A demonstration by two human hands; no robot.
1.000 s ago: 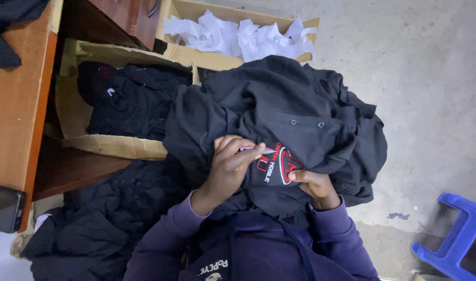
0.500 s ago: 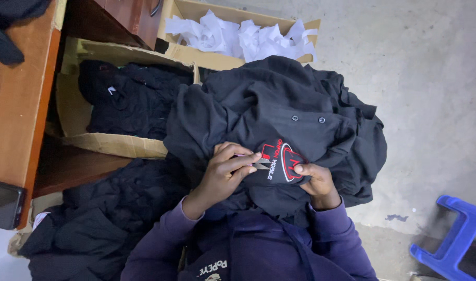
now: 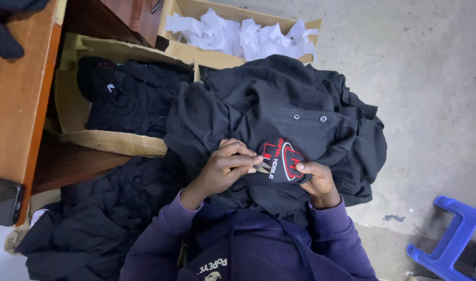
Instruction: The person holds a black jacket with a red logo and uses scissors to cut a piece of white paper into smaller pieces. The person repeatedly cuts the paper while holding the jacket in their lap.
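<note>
Black shirt point(image 3: 279, 109), soft and limp, lies bunched on your lap. Your left hand point(image 3: 225, 169) grips small snips point(image 3: 261, 167) at the badge point(image 3: 282, 158); your right hand point(image 3: 316, 179) pinches the cloth beside it, the best hold.

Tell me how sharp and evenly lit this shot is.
Head view: focus is fairly sharp on the left hand, right hand and red patch; light is soft and even, without glare; the black garment loses fold detail in darkness; white paper looks nearly overexposed.

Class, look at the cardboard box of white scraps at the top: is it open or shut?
Open. The box has no lid over it, and crumpled white scraps lie exposed inside.
</note>
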